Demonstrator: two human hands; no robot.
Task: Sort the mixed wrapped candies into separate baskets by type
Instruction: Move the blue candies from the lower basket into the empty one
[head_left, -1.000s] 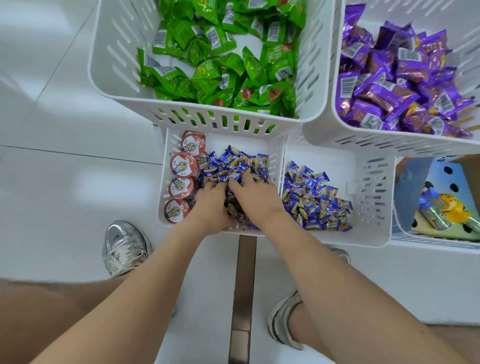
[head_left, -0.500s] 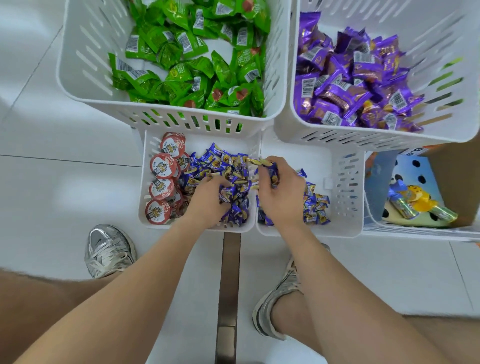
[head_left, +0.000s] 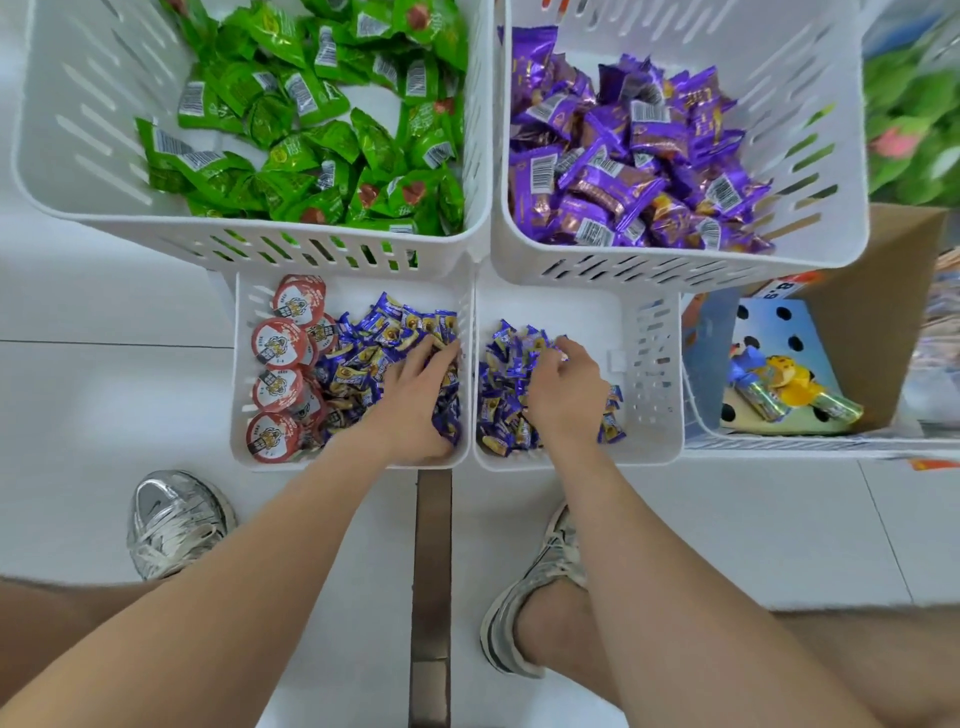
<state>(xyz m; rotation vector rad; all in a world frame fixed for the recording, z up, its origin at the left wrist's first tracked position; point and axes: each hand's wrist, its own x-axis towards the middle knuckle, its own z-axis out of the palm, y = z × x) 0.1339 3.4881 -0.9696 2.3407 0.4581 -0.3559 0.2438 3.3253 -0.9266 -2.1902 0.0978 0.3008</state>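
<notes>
Four white slotted baskets (head_left: 644, 374) sit together. Behind the near-left one, candies in bright green wrappers (head_left: 322, 119) carry white barcode patches; right of those, purple wrappers (head_left: 623, 166) show brown-gold print. The near baskets hold small blue-and-gold candies (head_left: 374, 358), with red-and-white round lids (head_left: 278, 343) at their left. The sneakers (head_left: 174, 519) are silver.

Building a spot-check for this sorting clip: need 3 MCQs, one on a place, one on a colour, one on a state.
1. Where is the right hand?
A. lower-right small basket
B. purple-wrapper basket
C. on the floor

2. What colour are the round lidded cups?
A. green
B. red and white
C. yellow

3. The lower-left small basket holds:
A. one type only
B. nothing
C. cups and blue candies mixed

Key: 1 A, its fingers lie in that basket's blue pile; 2 B, red rims with white centres; 3 C, both types lie beside the left hand.
</notes>
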